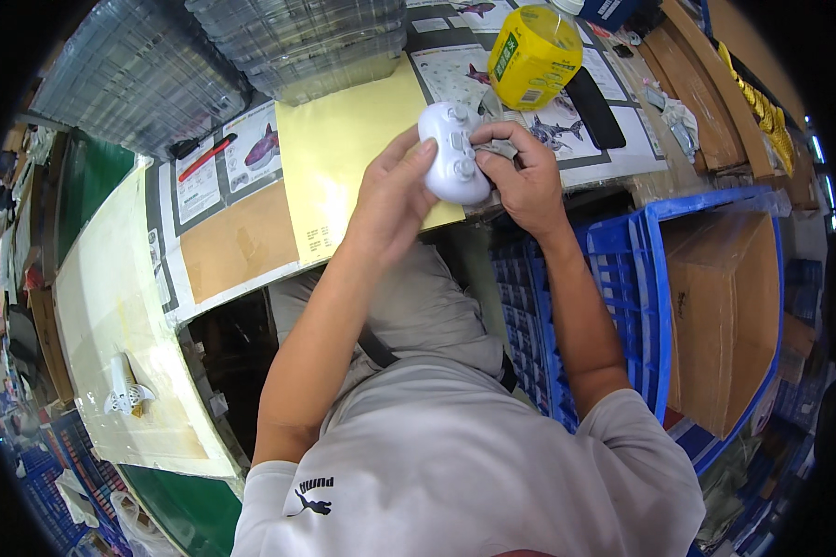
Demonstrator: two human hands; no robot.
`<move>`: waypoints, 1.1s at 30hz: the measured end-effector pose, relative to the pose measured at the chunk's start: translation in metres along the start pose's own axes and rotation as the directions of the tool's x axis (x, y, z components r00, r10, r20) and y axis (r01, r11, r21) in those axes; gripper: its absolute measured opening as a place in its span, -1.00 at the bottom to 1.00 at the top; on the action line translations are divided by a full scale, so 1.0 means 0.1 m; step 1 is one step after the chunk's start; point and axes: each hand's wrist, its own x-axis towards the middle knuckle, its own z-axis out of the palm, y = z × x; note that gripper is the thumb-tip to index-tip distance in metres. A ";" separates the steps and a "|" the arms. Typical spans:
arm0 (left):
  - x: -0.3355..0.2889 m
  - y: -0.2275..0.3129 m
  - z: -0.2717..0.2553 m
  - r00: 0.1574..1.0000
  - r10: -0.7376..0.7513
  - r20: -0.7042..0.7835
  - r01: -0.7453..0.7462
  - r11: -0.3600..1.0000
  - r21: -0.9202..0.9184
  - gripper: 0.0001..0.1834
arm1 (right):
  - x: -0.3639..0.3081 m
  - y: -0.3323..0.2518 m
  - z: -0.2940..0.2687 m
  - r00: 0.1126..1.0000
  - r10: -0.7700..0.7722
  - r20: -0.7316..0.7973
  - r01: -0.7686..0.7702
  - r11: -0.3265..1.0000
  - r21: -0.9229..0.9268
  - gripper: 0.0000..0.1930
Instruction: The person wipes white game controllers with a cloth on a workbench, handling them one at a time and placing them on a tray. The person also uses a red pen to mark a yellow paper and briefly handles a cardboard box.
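A white handheld remote controller point(457, 169), with two small sticks and buttons on its face, is held tilted just above the table's near edge. My left hand point(392, 193) is closed around its left side, the thumb lying on the casing. At the controller's right side my right hand point(531, 186) is pinched on a small grey cloth-like piece point(502, 147), partly hidden by the fingers. Beneath the controller lies a pale yellow sheet point(339, 139) on the table.
Stacked clear plastic trays point(297, 56) stand at the back left, near a red pen-like tool point(207, 158). A yellow tub point(534, 60) and a black phone-shaped object point(596, 107) lie behind my right hand. Right: a blue crate point(655, 306) with a cardboard box point(720, 306). Left: a white toy part point(125, 388).
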 end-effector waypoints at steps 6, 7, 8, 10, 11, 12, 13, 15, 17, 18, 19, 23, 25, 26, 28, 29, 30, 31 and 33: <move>0.06 0.00 -0.11 0.996 -0.089 0.005 0.086 0.944 -0.320 -0.45 | 0.00 -0.05 0.00 0.988 0.125 -0.086 -0.109 0.979 0.170 -0.72; 0.07 0.00 -0.15 0.993 -0.102 0.062 0.119 0.902 -0.414 -0.45 | 0.01 -0.07 -0.02 0.985 0.143 -0.094 -0.121 0.970 0.210 -0.70; 0.07 0.01 -0.18 0.992 -0.111 0.065 0.128 0.893 -0.432 -0.44 | 0.03 -0.08 -0.04 0.977 0.177 -0.117 -0.145 0.959 0.245 -0.68; 0.09 0.01 -0.24 0.990 -0.110 0.087 0.138 0.882 -0.451 -0.43 | 0.06 -0.10 -0.05 0.981 0.134 -0.141 -0.089 0.953 0.290 -0.64; 0.09 0.00 -0.26 0.985 -0.096 0.146 0.156 0.863 -0.481 -0.43 | 0.07 -0.12 -0.05 0.982 0.123 -0.146 -0.072 0.946 0.317 -0.63; 0.09 0.00 -0.28 0.985 -0.101 0.142 0.158 0.863 -0.481 -0.43 | 0.08 -0.13 -0.06 0.982 0.108 -0.158 -0.046 0.935 0.351 -0.62; 0.09 0.00 -0.30 0.983 -0.102 0.155 0.166 0.857 -0.489 -0.43 | 0.09 -0.15 -0.06 0.981 0.105 -0.163 -0.041 0.934 0.354 -0.62; 0.10 0.01 -0.31 0.973 -0.109 0.204 0.197 0.855 -0.480 -0.43 | 0.09 -0.19 -0.06 0.984 0.079 -0.159 -0.014 0.928 0.373 -0.60; 0.09 0.02 -0.31 0.969 -0.123 0.217 0.211 0.868 -0.449 -0.43 | 0.09 -0.23 -0.04 0.984 0.097 -0.148 -0.060 0.970 0.235 -0.66; 0.09 0.02 -0.31 0.972 -0.135 0.195 0.207 0.884 -0.420 -0.42 | 0.09 -0.24 -0.03 0.979 0.124 -0.164 -0.099 0.984 0.148 -0.69; 0.09 0.02 -0.30 0.973 -0.136 0.187 0.201 0.898 -0.392 -0.41 | 0.09 -0.24 -0.01 0.990 -0.040 -0.136 0.041 0.999 0.006 -0.72; 0.08 0.00 -0.31 0.968 -0.202 0.146 0.243 0.893 -0.379 -0.43 | 0.13 -0.13 0.15 0.941 -0.326 -0.091 0.280 0.901 -0.331 -0.76; 0.08 -0.01 -0.34 0.967 -0.196 0.161 0.247 0.875 -0.416 -0.45 | 0.17 -0.06 0.17 0.947 -0.309 -0.083 0.267 0.905 -0.331 -0.70; 0.09 0.00 -0.36 0.968 -0.194 0.162 0.246 0.865 -0.437 -0.44 | 0.20 -0.03 0.15 0.944 -0.302 -0.131 0.237 0.899 -0.369 -0.73; 0.09 0.01 -0.39 0.965 -0.171 0.201 0.248 0.849 -0.467 -0.41 | 0.25 0.00 0.11 0.923 -0.305 -0.233 0.182 0.883 -0.432 -0.77; 0.09 0.03 -0.40 0.963 -0.148 0.224 0.238 0.854 -0.463 -0.41 | 0.27 0.00 0.08 0.909 -0.324 -0.261 0.185 0.876 -0.446 -0.73; 0.09 0.04 -0.40 0.956 -0.121 0.266 0.234 0.863 -0.447 -0.40 | 0.27 -0.01 0.05 0.926 -0.236 -0.293 0.135 0.935 -0.328 -0.72; 0.09 0.05 -0.39 0.946 -0.094 0.309 0.228 0.872 -0.433 -0.39 | 0.26 -0.03 0.02 0.935 -0.126 -0.333 0.060 0.977 -0.203 -0.71; 0.06 0.05 -0.35 0.978 -0.067 0.197 0.140 0.913 -0.383 -0.41 | 0.19 -0.10 -0.03 0.936 0.151 -0.317 -0.131 0.988 0.082 -0.62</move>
